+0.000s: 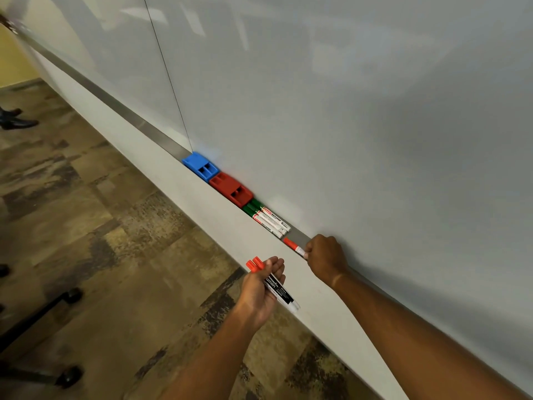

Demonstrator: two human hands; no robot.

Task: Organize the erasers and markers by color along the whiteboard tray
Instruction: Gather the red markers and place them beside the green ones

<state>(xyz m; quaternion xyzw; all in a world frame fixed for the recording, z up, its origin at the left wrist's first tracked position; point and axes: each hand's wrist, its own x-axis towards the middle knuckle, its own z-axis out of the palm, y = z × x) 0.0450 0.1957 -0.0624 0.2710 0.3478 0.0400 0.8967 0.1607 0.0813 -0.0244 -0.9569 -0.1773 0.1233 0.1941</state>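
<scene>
Holding tray, blue eraser, red eraser, green markers

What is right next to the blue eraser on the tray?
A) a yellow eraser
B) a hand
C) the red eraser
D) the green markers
C: the red eraser sits directly beside the blue eraser on the tray, while the green markers come after the red one.
</scene>
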